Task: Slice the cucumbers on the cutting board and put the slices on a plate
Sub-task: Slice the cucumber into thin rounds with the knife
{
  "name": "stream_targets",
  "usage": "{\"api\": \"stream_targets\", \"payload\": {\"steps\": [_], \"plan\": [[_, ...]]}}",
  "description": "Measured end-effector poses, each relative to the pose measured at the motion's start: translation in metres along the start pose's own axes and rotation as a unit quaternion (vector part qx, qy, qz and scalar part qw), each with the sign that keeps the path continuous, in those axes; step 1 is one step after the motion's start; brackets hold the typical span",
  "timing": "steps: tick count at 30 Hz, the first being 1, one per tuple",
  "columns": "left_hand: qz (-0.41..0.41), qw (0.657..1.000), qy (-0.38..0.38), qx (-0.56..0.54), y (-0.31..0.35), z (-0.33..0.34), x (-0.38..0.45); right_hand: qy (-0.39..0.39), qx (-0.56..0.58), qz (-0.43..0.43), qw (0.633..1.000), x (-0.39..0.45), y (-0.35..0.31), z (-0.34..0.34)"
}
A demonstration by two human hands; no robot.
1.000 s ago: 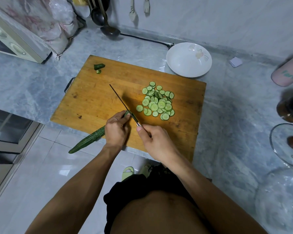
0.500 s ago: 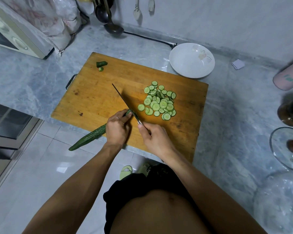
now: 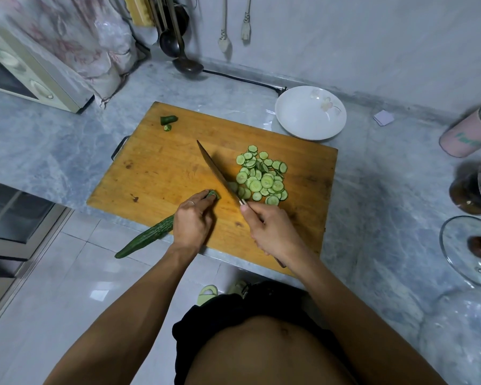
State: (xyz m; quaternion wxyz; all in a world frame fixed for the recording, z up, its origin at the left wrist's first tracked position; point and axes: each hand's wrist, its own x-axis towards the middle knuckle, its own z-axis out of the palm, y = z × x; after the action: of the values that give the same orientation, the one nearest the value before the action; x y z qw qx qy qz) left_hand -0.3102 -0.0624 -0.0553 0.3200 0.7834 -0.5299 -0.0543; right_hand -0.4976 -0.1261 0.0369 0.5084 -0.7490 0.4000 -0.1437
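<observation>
A long dark green cucumber (image 3: 146,240) lies across the front edge of the wooden cutting board (image 3: 164,168), its tail hanging over the floor. My left hand (image 3: 192,220) grips it near its cut end. My right hand (image 3: 272,232) holds a knife (image 3: 217,173) by the handle; the blade is tilted, a little to the right of the cut end, its flat side against a pile of round cucumber slices (image 3: 261,177). A white plate (image 3: 310,116) with a flower print stands empty behind the board's far right corner.
Two cut-off cucumber ends (image 3: 168,121) lie at the board's far left corner. A toaster oven (image 3: 25,76) is at the far left and ladles (image 3: 185,62) hang at the back. A pink bottle (image 3: 469,134), a dark jar (image 3: 475,187) and a glass lid (image 3: 472,245) stand to the right.
The knife has moved right, off the cucumber's cut end, and now leans toward the slice pile. My left hand keeps its grip on the cucumber. The camera has shifted slightly.
</observation>
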Motion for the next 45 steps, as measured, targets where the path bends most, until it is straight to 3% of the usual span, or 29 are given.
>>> {"api": "stream_targets", "payload": {"steps": [11, 31, 37, 42, 45], "plan": [[-0.025, 0.999, -0.027, 0.007, -0.003, 0.001, 0.001, -0.042, -0.091, -0.027, 0.995, -0.016, 0.001, 0.010], [-0.024, 0.999, -0.031, 0.019, -0.002, 0.004, 0.000, -0.010, -0.057, -0.004, 0.998, 0.003, 0.009, 0.030], [-0.023, 1.000, 0.006, -0.001, 0.007, 0.000, -0.001, -0.011, 0.093, 0.098, 0.991, 0.012, 0.012, 0.011], [-0.059, 0.997, 0.019, -0.052, 0.011, -0.005, 0.001, -0.031, 0.004, 0.017, 0.999, 0.007, 0.009, -0.012], [-0.095, 0.984, 0.102, -0.109, 0.023, -0.014, 0.006, -0.021, -0.077, -0.051, 0.995, 0.002, 0.013, -0.029]]}}
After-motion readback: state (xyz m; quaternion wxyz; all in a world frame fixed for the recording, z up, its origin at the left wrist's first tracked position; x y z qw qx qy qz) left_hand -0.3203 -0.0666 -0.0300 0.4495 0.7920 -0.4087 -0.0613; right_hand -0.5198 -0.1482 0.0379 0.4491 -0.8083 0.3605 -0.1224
